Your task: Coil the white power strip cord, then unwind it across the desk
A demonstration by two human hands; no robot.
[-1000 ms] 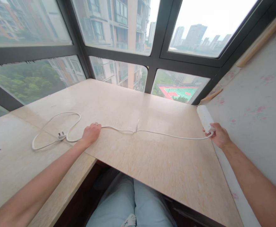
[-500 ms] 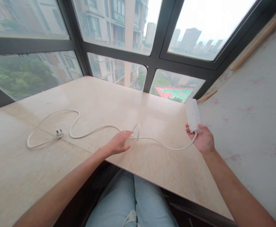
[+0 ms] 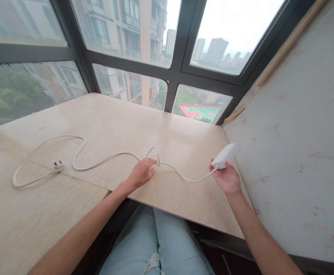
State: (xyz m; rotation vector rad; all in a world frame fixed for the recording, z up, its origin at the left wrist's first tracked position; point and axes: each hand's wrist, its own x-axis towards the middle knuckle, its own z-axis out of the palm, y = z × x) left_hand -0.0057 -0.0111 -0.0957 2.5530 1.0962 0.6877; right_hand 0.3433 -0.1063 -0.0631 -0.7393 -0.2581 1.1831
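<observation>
A white power strip (image 3: 224,156) is gripped by its cord end in my right hand (image 3: 227,177), raised above the tabletop at the right and tilted, its far end up. Its white cord (image 3: 121,153) runs left across the table in curves. My left hand (image 3: 141,173), wearing a ring, is closed on the cord near a small upright loop; the fingertips are partly hidden. At the far left lies the three-pin plug (image 3: 58,165), prongs facing up.
The beige stone-look tabletop (image 3: 109,114) has a seam on the left and a front edge above my legs (image 3: 161,240). Dark-framed windows (image 3: 175,68) stand behind it. A flower-patterned wall (image 3: 293,145) bounds the right side, with peeling trim near the window.
My right hand has drawn the power strip back and lowered it, tipping it over to the right. My left fingers have curled in at the cord. The view has turned slightly right.
</observation>
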